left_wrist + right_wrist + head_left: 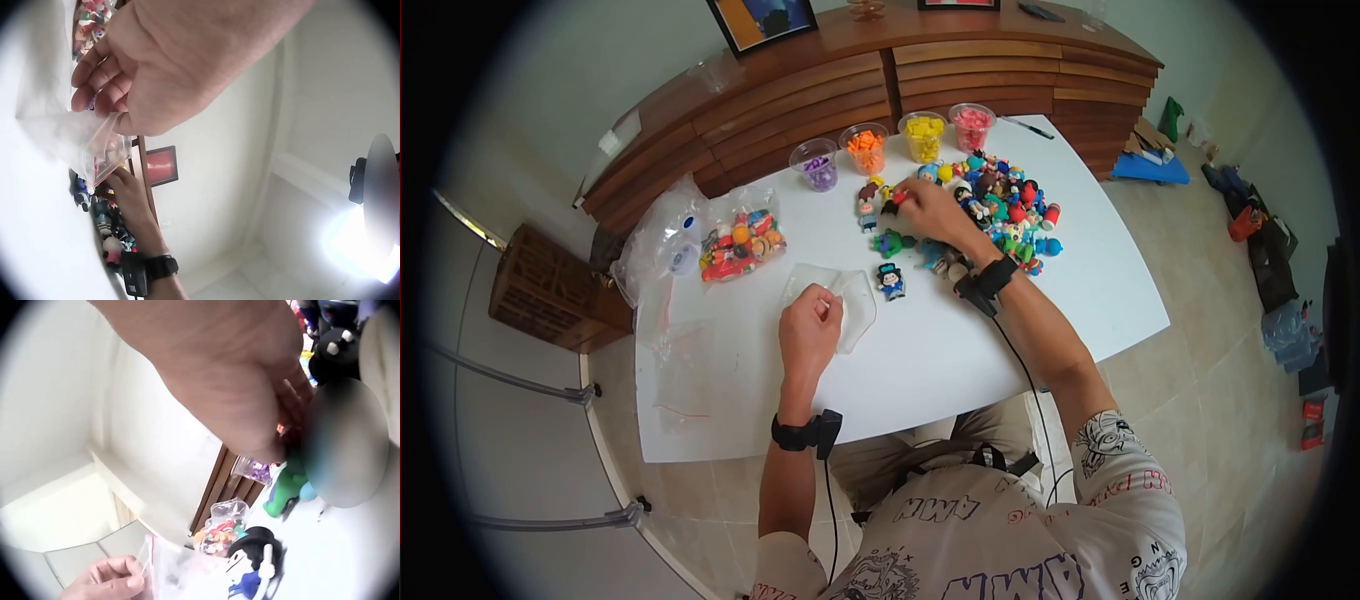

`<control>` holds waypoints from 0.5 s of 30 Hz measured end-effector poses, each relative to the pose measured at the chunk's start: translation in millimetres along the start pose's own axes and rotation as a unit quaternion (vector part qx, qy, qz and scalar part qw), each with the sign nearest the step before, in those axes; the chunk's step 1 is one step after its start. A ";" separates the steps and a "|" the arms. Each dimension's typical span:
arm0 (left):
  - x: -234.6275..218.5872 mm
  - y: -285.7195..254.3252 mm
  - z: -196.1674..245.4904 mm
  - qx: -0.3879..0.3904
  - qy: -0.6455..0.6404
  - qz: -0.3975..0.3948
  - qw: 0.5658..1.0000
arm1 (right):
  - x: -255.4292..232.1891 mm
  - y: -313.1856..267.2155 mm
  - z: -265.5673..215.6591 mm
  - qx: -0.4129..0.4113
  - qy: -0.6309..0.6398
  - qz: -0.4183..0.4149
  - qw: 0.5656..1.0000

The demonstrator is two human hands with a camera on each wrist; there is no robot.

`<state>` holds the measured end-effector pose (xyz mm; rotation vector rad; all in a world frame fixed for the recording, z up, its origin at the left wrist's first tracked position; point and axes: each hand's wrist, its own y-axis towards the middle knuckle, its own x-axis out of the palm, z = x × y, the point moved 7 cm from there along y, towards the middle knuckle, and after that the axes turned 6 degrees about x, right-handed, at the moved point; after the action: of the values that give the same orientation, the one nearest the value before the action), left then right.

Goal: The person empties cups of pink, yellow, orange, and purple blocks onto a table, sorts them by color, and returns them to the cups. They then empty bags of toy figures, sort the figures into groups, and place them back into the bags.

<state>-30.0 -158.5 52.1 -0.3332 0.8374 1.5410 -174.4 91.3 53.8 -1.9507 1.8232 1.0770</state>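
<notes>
My left hand (808,330) pinches the edge of a clear zip bag (860,312) low over the white table. In the left wrist view the bag (69,140) hangs from the thumb and curled fingers. Farther forward, my right hand (940,212) pinches a small red-and-black toy figure (890,207), mostly hidden by the fingers. Around it stand a brown-haired figure (867,205) and a green figure (888,243). A figure with a black hat (890,282) lies nearer, between the hands. Right of the right hand spreads a pile of colourful toy figures (1015,195).
Clear cups of purple (820,174), orange (865,150), yellow (924,138) and pink pieces (972,130) line the back edge. A bag filled with figures (743,245) lies at left, beside crumpled plastic (662,235) and flat bags (683,370). A pen (1028,127) lies at back right.
</notes>
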 end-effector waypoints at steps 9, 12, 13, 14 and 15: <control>-3.3 2.1 1.8 -0.014 -0.018 -0.006 1.000 | -58.8 69.8 71.3 0.134 -0.160 0.110 0.972; -2.6 2.4 -1.2 -0.014 -0.004 -0.003 1.000 | -36.8 78.4 84.5 0.101 -0.323 0.042 0.940; -2.5 2.1 -1.5 -0.016 -0.004 -0.002 1.000 | -32.7 78.5 87.1 0.106 -0.316 0.041 0.942; -1.6 2.8 -2.0 -0.018 -0.004 -0.006 1.000 | -31.2 80.2 89.7 0.111 -0.309 0.041 0.944; -0.9 2.8 -2.5 -0.022 -0.003 -0.011 1.000 | -34.0 83.0 92.9 0.110 -0.309 0.040 0.944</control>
<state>-33.2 -160.7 51.8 -0.3683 0.7948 1.5409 -281.3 161.5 36.2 -1.2279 1.5856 1.2631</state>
